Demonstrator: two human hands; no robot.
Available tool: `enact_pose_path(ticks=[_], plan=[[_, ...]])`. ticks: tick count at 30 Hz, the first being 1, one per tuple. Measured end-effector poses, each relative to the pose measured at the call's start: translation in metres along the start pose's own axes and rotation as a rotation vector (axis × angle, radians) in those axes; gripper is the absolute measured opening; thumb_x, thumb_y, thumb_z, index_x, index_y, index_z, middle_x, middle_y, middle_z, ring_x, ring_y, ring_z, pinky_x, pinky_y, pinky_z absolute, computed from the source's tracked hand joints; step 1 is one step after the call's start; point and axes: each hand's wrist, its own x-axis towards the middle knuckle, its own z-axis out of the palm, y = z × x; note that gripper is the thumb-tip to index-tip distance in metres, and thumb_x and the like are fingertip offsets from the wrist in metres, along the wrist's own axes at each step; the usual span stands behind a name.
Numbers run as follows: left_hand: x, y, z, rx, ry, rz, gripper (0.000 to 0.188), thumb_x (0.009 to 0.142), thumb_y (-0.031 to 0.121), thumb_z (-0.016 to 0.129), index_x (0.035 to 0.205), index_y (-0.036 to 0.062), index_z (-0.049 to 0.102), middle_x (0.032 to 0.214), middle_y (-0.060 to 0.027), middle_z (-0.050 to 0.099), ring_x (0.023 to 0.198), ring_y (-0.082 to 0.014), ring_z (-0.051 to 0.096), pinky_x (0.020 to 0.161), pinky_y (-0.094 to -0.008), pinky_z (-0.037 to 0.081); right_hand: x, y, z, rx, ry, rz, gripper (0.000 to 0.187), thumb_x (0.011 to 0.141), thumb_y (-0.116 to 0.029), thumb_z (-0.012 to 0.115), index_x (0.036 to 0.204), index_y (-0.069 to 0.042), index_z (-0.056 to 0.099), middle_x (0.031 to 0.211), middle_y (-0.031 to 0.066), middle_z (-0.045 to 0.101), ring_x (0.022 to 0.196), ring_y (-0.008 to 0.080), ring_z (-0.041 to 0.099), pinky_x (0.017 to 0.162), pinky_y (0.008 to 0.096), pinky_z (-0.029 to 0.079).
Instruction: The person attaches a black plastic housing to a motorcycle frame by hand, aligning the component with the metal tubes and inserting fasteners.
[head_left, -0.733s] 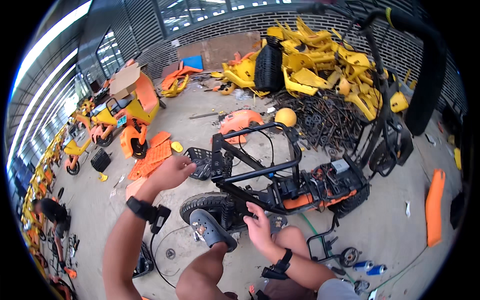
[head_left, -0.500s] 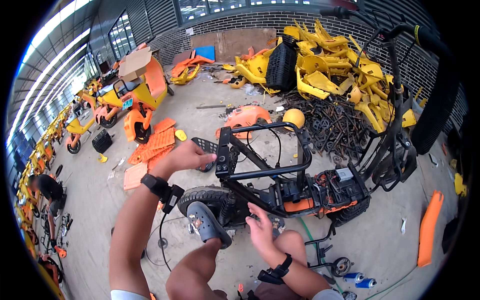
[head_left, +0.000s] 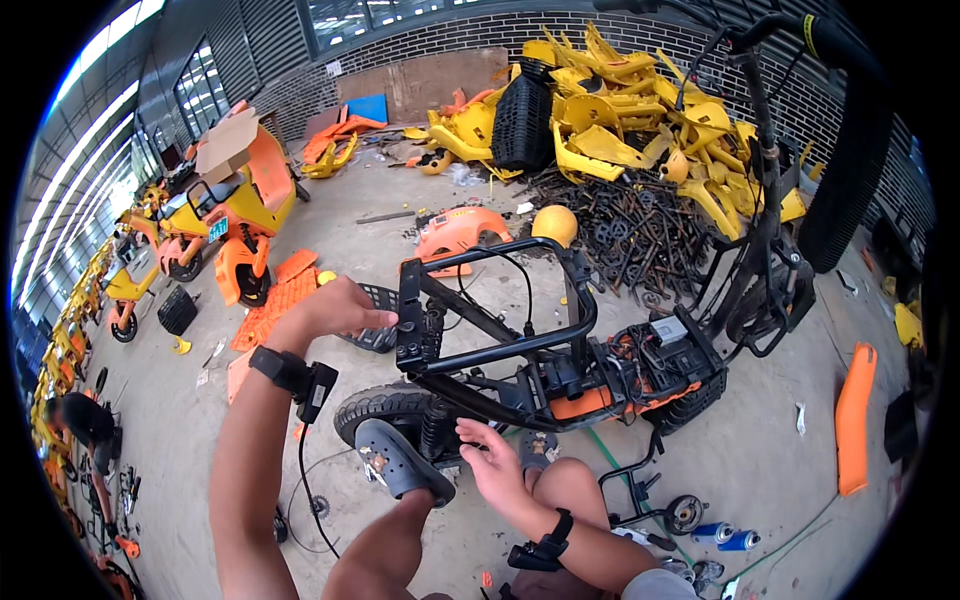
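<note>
A stripped black scooter frame stands in front of me, its seat rack reaching toward my left. My left hand is bent at the wrist beside the rack's end plate, with one fingertip at the plate's edge. Its other fingers are curled and mostly hidden, so anything in them does not show. Lower down, my right hand is open, fingers stretched toward the shock absorber with a gap between, and holds nothing. The rear wheel lies behind my grey clog.
Yellow body panels and dark metal parts are heaped by the brick wall. Orange panels lie beyond the frame. Blue spray cans and a small wheel lie at right. Another person bends over at far left.
The whole view has shifted, so the scooter appears farther left. My left hand stays by the plate. My right hand has come slightly nearer the shock absorber, fingers tilted more to the left.
</note>
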Motion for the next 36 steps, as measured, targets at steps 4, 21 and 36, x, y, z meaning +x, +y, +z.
enact_pose_path(ticks=[4, 21, 36], plan=[[-0.002, 0.002, 0.004, -0.024, 0.028, 0.021, 0.06, 0.079, 0.059, 0.069, 0.071, -0.0007, 0.069, 0.06, -0.0069, 0.06, 0.059, -0.0179, 0.058, 0.057, -0.0334, 0.046, -0.001, -0.004, 0.0, -0.001, -0.003, 0.035, 0.04, 0.089, 0.001, 0.056, 0.128, -0.004, 0.054, 0.118, 0.0056, 0.06, 0.109, 0.0112, 0.053, 0.088, 0.0243, 0.045], [-0.06, 0.037, 0.044, -0.402, 0.121, -0.03, 0.035, 0.095, 0.027, 0.058, 0.105, -0.0058, 0.052, 0.053, -0.0098, 0.061, 0.037, -0.0124, 0.052, 0.035, -0.0265, 0.038, -0.004, 0.005, 0.0, -0.021, -0.009, 0.007, 0.035, 0.089, 0.0, 0.054, 0.124, -0.004, 0.056, 0.106, 0.0074, 0.064, 0.093, 0.0111, 0.058, 0.079, 0.0237, 0.049], [-0.061, 0.064, 0.073, -0.844, 0.273, -0.146, 0.045, 0.097, 0.019, 0.052, 0.133, -0.0033, 0.035, 0.061, -0.0143, 0.061, 0.037, -0.0156, 0.05, 0.035, -0.0282, 0.035, -0.003, 0.008, 0.001, -0.1, -0.011, -0.029, 0.031, 0.09, -0.003, 0.055, 0.121, -0.003, 0.058, 0.102, 0.0063, 0.065, 0.09, 0.0102, 0.059, 0.075, 0.0233, 0.049]])
